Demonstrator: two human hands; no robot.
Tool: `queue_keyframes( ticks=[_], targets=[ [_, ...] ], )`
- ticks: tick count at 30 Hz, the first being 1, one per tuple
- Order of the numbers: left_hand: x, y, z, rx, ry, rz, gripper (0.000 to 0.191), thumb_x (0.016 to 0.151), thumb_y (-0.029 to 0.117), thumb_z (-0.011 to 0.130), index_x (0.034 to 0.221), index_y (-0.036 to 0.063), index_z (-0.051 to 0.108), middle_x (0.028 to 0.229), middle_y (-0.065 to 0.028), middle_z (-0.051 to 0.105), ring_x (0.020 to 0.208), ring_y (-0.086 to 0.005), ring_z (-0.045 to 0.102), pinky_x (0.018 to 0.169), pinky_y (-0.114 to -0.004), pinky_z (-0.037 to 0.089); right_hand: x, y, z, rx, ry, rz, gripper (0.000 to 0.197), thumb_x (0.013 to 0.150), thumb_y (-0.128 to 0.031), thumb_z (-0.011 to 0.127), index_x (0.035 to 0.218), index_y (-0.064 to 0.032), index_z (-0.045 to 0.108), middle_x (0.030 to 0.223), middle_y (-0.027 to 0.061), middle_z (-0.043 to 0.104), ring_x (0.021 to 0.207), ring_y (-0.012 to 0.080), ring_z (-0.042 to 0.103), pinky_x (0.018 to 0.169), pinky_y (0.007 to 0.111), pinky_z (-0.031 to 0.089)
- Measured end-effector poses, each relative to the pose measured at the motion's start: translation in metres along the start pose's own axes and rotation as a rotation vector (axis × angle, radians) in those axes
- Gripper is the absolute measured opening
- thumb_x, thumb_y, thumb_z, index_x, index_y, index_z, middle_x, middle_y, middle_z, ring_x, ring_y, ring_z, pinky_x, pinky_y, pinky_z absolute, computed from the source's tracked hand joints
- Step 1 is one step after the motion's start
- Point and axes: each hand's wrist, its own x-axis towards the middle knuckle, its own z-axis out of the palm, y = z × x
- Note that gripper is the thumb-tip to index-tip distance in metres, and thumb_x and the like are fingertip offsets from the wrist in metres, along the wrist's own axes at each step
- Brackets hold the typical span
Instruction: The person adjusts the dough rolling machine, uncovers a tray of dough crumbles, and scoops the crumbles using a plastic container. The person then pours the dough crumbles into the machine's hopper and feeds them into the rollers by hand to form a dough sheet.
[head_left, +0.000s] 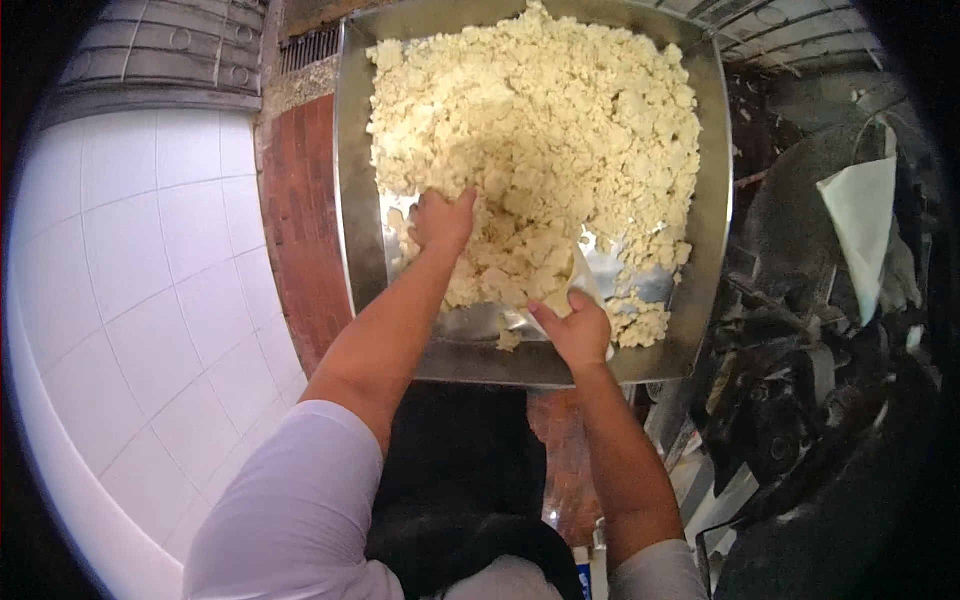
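A large metal tray (532, 373) holds a broad heap of pale yellow, crumbly dough or curd (540, 127). My left hand (442, 221) reaches into the near left part of the heap, its thumb and fingers apart and its fingertips partly hidden by crumbs. My right hand (576, 326) grips the edge of a white cloth or flexible sheet (583, 274) near the tray's front, its thumb towards the crumbly mass. Some of the mass lies against the sheet, between my two hands. Bare shiny metal shows around the sheet and along the near side.
A white tiled wall (165, 300) stands on the left above a reddish brick floor (304, 217). To the right are dark machine-like objects (787, 435) and a hanging white cloth or bag (862, 225). Metal grilles (172, 45) show at the top corners.
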Motion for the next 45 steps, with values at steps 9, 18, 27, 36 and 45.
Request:
queue_keyframes(
  ticks=[9,18,27,36,45],
  targets=[
    [-0.072,0.003,-0.006,-0.125,-0.169,0.542,0.054,0.084,0.031,0.065,0.124,-0.0014,0.053,0.117,-0.0237,0.053,0.112,-0.0404,0.052,0.096,-0.045,0.044,0.004,0.007,0.001,-0.049,0.032,0.003,0.058,0.069,-0.059,0.078,0.077,-0.0034,0.063,0.079,0.0169,0.066,0.076,0.0378,0.064,0.069,0.043,0.051],
    [-0.137,0.012,-0.006,0.065,-0.146,0.769,0.067,0.082,0.034,0.068,0.132,-0.0033,0.044,0.141,-0.0321,0.035,0.119,-0.0448,0.049,0.098,-0.049,0.044,0.005,0.020,0.006,0.009,0.072,-0.052,0.055,0.070,-0.057,0.077,0.074,-0.0034,0.063,0.078,0.0170,0.065,0.075,0.0361,0.064,0.067,0.043,0.051],
    [-0.019,0.025,-0.046,-0.289,-0.821,0.327,0.040,0.089,0.037,0.065,0.111,0.0040,0.069,0.114,-0.0167,0.063,0.113,-0.0280,0.056,0.093,-0.039,0.046,0.002,0.018,-0.007,-0.092,0.025,-0.066,0.062,0.072,-0.063,0.073,0.076,-0.0026,0.064,0.080,0.0174,0.065,0.077,0.0361,0.065,0.068,0.043,0.052],
    [-0.036,0.035,0.001,-0.108,-0.650,0.436,0.038,0.089,0.040,0.062,0.086,0.0031,0.069,0.071,-0.0080,0.061,0.061,-0.0198,0.054,0.057,-0.035,0.044,0.004,0.010,-0.011,-0.084,-0.001,-0.055,0.062,0.071,-0.063,0.074,0.084,-0.0031,0.068,0.087,0.0173,0.068,0.084,0.0364,0.066,0.073,0.043,0.053],
    [-0.098,0.053,0.024,0.141,-0.432,0.674,0.039,0.091,0.034,0.048,0.086,0.0020,0.069,0.086,-0.0226,0.068,0.085,-0.0412,0.065,0.079,-0.049,0.051,0.013,0.022,-0.009,-0.085,0.093,-0.096,0.062,0.070,-0.064,0.073,0.083,-0.0040,0.069,0.081,0.0169,0.068,0.078,0.0367,0.066,0.071,0.044,0.053]
  ],
)
